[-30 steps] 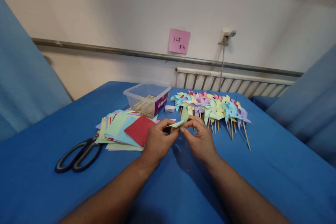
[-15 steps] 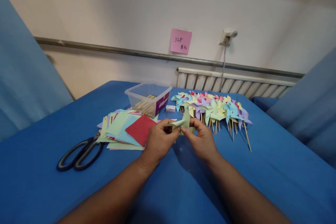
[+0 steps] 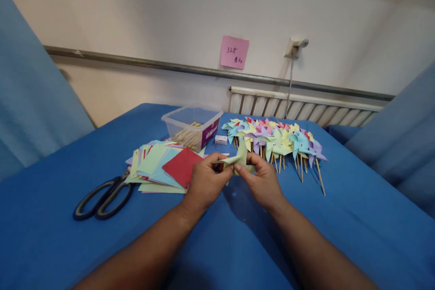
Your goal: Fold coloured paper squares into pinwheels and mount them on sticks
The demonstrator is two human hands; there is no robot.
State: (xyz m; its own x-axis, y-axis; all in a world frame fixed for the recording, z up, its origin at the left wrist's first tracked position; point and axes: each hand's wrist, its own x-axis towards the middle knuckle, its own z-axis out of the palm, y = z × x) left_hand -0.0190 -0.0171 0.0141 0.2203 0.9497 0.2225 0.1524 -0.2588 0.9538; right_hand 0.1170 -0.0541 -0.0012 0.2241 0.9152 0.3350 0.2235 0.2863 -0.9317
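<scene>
My left hand (image 3: 204, 181) and my right hand (image 3: 263, 180) meet at the middle of the blue table (image 3: 356, 231), both pinching a pale green folded paper piece (image 3: 238, 158) a little above the cloth. Its flaps stick up between my fingertips. Just left of my left hand lies a loose pile of coloured paper squares (image 3: 159, 167) with a red square on top. Behind my right hand lies a row of finished paper pinwheels (image 3: 275, 138) on wooden sticks.
Black-handled scissors (image 3: 102, 199) lie at the left of the paper pile. A clear plastic box (image 3: 192, 128) with wooden sticks stands behind the pile, a small white box (image 3: 220, 140) next to it. Blue partitions flank the table; a radiator and a pink note are on the wall.
The green paper has been folded further: one flap that stood up to the right a second ago now sits lower, and both hands have closed in slightly around it.
</scene>
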